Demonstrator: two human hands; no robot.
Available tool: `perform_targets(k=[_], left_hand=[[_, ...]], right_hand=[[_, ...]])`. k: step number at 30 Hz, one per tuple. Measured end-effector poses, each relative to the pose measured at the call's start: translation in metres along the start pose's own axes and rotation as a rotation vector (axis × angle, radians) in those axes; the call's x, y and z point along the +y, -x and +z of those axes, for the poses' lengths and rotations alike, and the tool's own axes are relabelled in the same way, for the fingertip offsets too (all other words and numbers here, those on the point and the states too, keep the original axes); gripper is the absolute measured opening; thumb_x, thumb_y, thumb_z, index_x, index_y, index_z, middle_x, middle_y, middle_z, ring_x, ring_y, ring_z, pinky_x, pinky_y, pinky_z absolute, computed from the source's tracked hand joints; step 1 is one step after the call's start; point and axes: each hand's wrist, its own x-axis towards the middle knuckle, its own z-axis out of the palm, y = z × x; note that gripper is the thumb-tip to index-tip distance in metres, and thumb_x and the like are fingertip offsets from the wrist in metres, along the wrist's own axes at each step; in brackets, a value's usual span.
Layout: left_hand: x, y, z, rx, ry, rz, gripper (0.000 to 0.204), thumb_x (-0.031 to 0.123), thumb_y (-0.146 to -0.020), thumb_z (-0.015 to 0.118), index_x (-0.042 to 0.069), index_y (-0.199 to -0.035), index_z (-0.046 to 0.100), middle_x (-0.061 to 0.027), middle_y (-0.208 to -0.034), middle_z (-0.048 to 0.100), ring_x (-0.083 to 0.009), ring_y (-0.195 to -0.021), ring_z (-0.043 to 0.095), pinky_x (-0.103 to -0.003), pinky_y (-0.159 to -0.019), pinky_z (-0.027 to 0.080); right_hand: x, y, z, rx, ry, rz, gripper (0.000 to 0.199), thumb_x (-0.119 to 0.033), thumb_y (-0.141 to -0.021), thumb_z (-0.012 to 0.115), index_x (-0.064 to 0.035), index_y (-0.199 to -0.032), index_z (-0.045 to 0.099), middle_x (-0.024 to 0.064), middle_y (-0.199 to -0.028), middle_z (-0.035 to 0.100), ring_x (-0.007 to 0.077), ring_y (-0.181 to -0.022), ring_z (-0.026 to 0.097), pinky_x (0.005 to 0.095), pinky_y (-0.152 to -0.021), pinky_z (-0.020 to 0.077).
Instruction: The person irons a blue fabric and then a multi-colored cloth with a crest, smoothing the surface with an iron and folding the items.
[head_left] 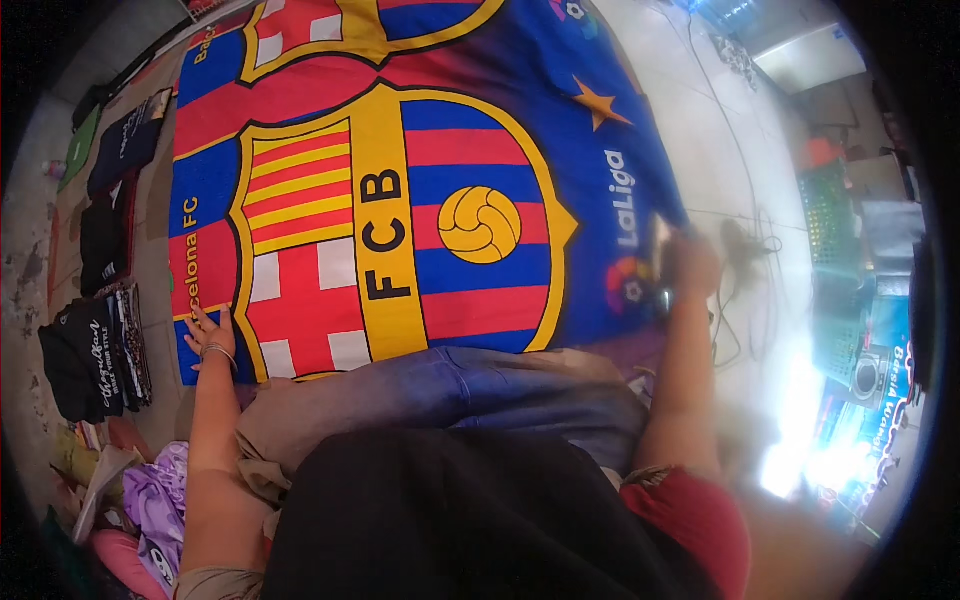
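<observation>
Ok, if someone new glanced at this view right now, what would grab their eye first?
Most likely the big, brightly coloured cloth with its red, blue and yellow crest, spread across the middle. Next, perhaps, the white glare at the lower right. After that, the left hand spread on the cloth's lower left corner, and the blurred right hand by its right edge.

Straight ahead at twelve o'clock, the wide blue-and-red crest-printed cloth [430,200] lies flat, an open run across its top! At nine, folded black garments [75,355] crowd the way; at three, a thin dark cable [774,243] loops before a green perforated plastic basket [828,215]; at six, grey-blue trousered legs [420,400] block.
</observation>
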Motion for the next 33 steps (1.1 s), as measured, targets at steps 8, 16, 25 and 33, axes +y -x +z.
perform_targets(k=[8,16,25,33], left_hand=[[-0.008,0.003,0.005,0.016,-0.002,-0.027,0.079,0.072,-0.08,0.028,0.035,-0.142,-0.003,0.002,-0.15,-0.004,-0.0278,-0.137,0.002,-0.067,-0.099,0.008],[-0.045,-0.036,-0.009,-0.112,-0.64,0.463,0.059,0.056,-0.091,0.022,0.031,-0.143,0.011,-0.0148,-0.148,-0.007,-0.0326,-0.137,0.001,-0.054,-0.107,0.008],[-0.125,-0.04,0.033,0.086,-0.29,0.192,0.08,0.067,-0.082,0.031,0.027,-0.143,-0.001,-0.0032,-0.15,-0.003,-0.0285,-0.137,0.002,-0.063,-0.101,0.015],[-0.088,-0.002,0.005,0.002,-0.147,0.125,0.079,0.069,-0.081,0.03,0.03,-0.143,0.0,-0.0015,-0.15,-0.002,-0.028,-0.137,0.003,-0.062,-0.103,0.012]], right_hand=[[-0.07,0.073,-0.055,-0.188,-0.129,-0.342,0.049,-0.05,-0.067,0.066,-0.0074,-0.091,0.065,0.0177,-0.086,0.065,0.0318,-0.083,0.063,0.0401,-0.071,0.0483],[-0.234,0.098,-0.02,-0.166,-0.102,-1.099,0.043,-0.05,-0.07,0.063,-0.0084,-0.082,0.061,0.0123,-0.072,0.063,0.0305,-0.069,0.063,0.0413,-0.061,0.0485],[-0.307,-0.045,-0.004,-0.207,-0.096,-0.592,0.063,-0.06,-0.068,0.062,-0.011,-0.107,0.062,0.0137,-0.102,0.063,0.0291,-0.099,0.06,0.0399,-0.082,0.0462],[-0.188,0.128,-0.039,-0.511,0.044,-0.967,0.049,-0.054,-0.063,0.067,-0.0116,-0.086,0.066,0.0143,-0.078,0.064,0.0305,-0.074,0.063,0.0408,-0.067,0.0483]])
